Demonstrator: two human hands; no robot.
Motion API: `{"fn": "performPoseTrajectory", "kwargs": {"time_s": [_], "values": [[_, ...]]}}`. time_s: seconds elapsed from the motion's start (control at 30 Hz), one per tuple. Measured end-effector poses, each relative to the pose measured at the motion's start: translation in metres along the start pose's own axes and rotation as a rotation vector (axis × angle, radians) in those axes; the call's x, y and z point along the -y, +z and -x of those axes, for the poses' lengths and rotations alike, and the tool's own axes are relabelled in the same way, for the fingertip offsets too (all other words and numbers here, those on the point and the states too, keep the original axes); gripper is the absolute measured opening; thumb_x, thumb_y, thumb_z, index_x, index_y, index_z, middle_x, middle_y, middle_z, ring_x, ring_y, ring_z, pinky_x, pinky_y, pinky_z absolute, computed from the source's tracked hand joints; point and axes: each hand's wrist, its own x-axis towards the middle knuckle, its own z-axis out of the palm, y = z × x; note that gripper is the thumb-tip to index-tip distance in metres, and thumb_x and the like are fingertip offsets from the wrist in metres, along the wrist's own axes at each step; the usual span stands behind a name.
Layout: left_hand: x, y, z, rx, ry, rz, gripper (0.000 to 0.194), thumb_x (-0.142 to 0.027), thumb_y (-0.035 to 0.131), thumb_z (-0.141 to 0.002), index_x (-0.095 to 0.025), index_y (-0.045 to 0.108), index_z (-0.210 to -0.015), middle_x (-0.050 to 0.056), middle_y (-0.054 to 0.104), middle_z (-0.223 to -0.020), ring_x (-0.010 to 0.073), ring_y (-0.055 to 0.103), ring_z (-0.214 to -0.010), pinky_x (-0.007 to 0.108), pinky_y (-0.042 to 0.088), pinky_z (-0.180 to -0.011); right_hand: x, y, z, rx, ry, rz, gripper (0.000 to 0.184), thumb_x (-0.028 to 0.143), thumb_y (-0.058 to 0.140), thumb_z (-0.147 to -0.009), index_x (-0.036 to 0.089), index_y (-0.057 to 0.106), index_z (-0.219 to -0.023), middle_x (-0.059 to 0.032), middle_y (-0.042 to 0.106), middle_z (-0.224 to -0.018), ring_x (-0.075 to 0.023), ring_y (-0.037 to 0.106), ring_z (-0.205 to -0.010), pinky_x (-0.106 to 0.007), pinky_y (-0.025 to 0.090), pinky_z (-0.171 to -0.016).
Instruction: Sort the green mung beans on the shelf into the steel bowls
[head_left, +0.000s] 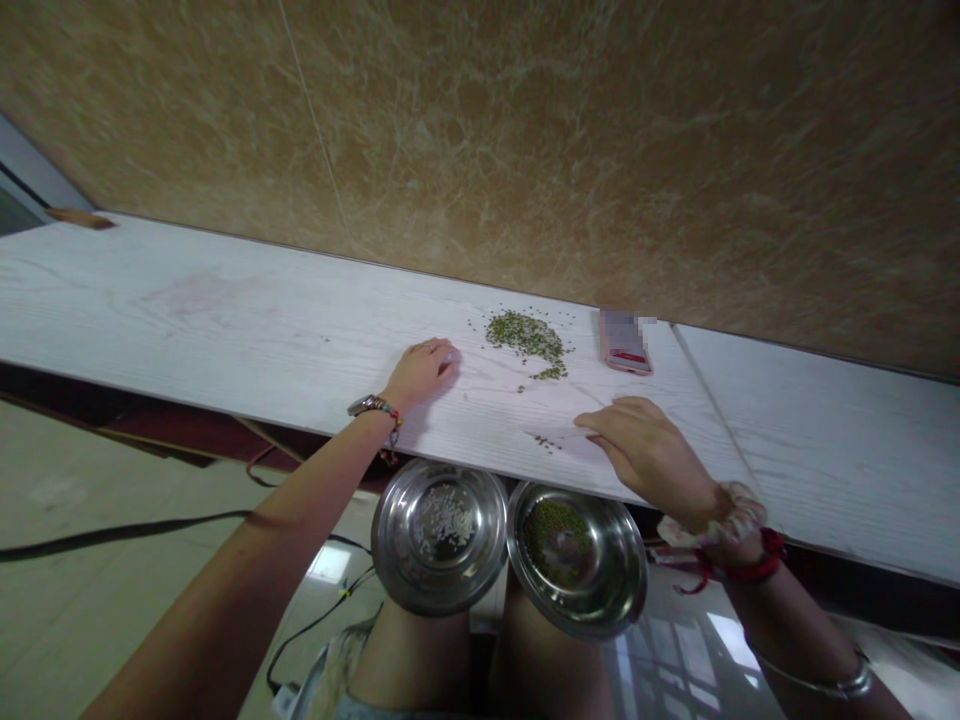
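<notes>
A loose heap of small green beans [517, 330], probably mung beans, lies on the white tabletop [285, 320]. Left of it, my left hand [424, 372] rests on the surface with fingers curled; what they hold, if anything, is hidden. My right hand [637, 440] is closed near the front edge, fingertips together just right of a few stray beans [545, 441]. Below the edge, two metal bowls sit side by side above my legs. White grains like rice [448, 518] lie in the left bowl [390, 570]; green beans [555, 540] are in the right bowl [619, 560].
A phone [626, 345] in a pink case lies right of the heap. Behind the table rises a brown marbled wall [480, 130]. A brown wooden piece [81, 218] is at the far left end. Dark cables [135, 538] run below the table on the left.
</notes>
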Motion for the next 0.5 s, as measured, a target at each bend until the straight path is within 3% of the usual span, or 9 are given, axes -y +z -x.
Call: {"fn": "performPoseTrajectory", "kwargs": {"time_s": [0.17, 0.33, 0.5], "values": [[0.001, 0.000, 0.000, -0.010, 0.002, 0.005, 0.030, -0.022, 0.046, -0.088, -0.017, 0.064, -0.112, 0.009, 0.063, -0.125, 0.0234, 0.058, -0.116, 0.037, 0.045, -0.101, -0.001, 0.002, 0.002, 0.016, -0.025, -0.054, 0.021, 0.009, 0.046, -0.088, 0.019, 0.064, -0.093, -0.0031, 0.073, -0.081, -0.0162, 0.065, -0.074, -0.036, 0.047, -0.081], [0.001, 0.001, 0.000, -0.007, 0.019, 0.000, 0.031, -0.021, 0.044, -0.088, -0.015, 0.064, -0.111, 0.011, 0.063, -0.124, 0.0246, 0.057, -0.116, 0.039, 0.046, -0.101, 0.001, -0.009, 0.008, 0.057, -0.024, -0.077, 0.020, 0.010, 0.046, -0.088, 0.020, 0.063, -0.091, -0.0014, 0.073, -0.079, -0.0144, 0.064, -0.071, -0.034, 0.048, -0.080], [0.000, 0.000, 0.001, 0.040, 0.161, -0.008, 0.034, -0.021, 0.042, -0.088, -0.015, 0.061, -0.115, 0.010, 0.064, -0.121, 0.0229, 0.059, -0.113, 0.038, 0.046, -0.100, 0.011, -0.021, 0.013, 0.073, -0.065, -0.071, 0.021, 0.009, 0.045, -0.088, 0.019, 0.062, -0.091, -0.0008, 0.073, -0.078, -0.0133, 0.064, -0.070, -0.032, 0.048, -0.078]]}}
